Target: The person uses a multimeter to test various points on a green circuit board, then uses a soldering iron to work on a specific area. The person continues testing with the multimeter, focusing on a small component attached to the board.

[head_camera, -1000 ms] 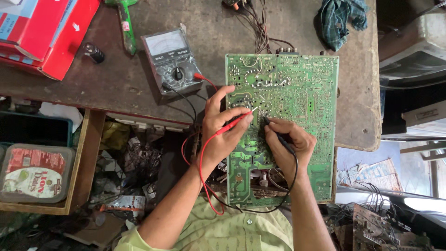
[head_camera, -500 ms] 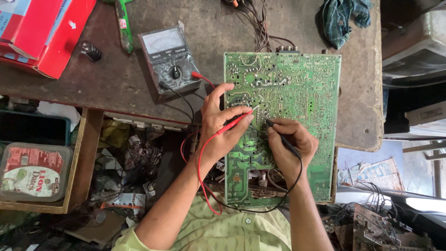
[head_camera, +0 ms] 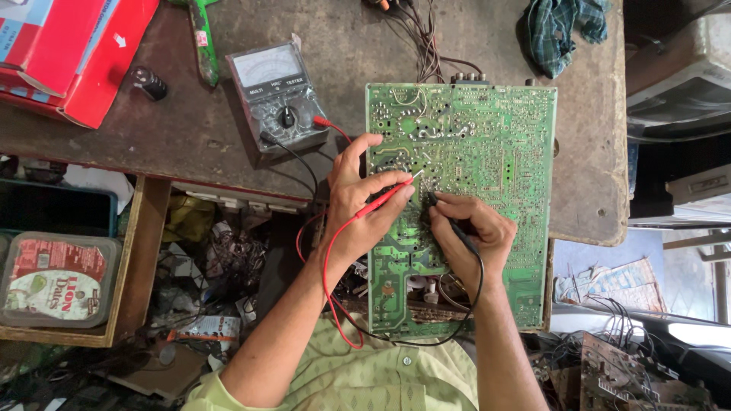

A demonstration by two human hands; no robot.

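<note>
While probes touch green board (head_camera: 487, 175), red boxes (head_camera: 68, 46) top-left.

Green circuit board (head_camera: 487, 152) lay solder-side up, flat, near end hanging off the table edge over the lap. Red probe (head_camera: 384, 196) was pinched in the left hand, tip on the board near its middle; black probe (head_camera: 449, 221) in the right, tip just beside it. Red and black leads looped down, then ran to the grey analog multimeter (head_camera: 278, 95), left of the board.
</note>
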